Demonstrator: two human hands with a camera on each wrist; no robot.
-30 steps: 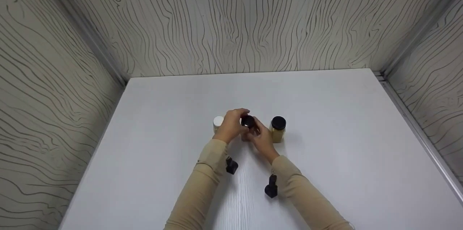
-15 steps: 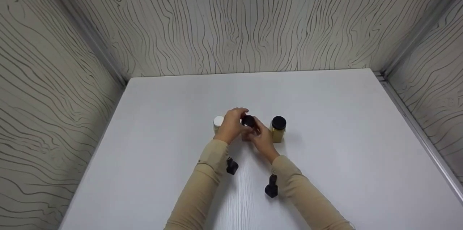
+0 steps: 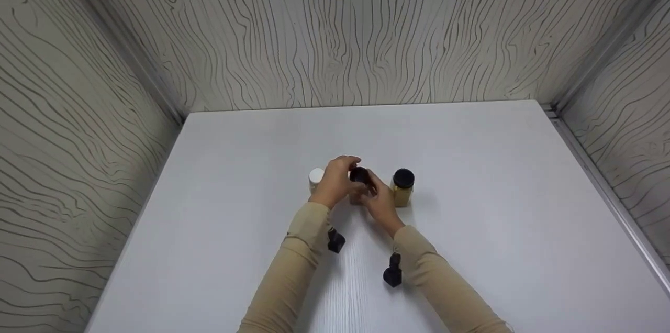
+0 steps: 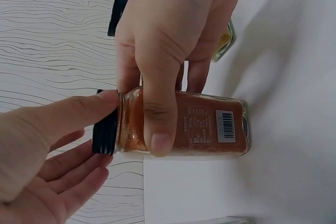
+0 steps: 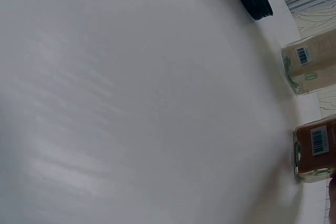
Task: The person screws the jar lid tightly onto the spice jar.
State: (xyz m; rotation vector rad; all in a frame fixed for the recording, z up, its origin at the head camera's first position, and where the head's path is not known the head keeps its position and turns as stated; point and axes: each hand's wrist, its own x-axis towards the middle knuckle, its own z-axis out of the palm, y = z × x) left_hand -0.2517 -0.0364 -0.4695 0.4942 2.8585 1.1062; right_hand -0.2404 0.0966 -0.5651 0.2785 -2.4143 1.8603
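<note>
A square glass jar [image 4: 205,124] of reddish-brown powder, with a barcode label, stands between my hands; the left wrist view shows it sideways. My right hand [image 3: 382,202] grips its body, the thumb lying across the glass. At the top, my left hand [image 3: 334,184] holds the black lid [image 4: 106,129], thumb on one side and curled fingers on the other. The lid sits on the jar's neck. In the right wrist view only the lower part of this jar shows, with a fingertip at the frame edge.
To the right stands a jar [image 3: 402,197] of yellowish contents with a black lid. A white-lidded jar [image 3: 316,176], partly hidden by my left hand, stands on the left. All are on a white table [image 3: 251,165] with wood-patterned walls [image 3: 335,34] around it.
Fingers of the left hand shift slightly around the black lid, its thumb moving across the front. Right hand and jars stay in place.
</note>
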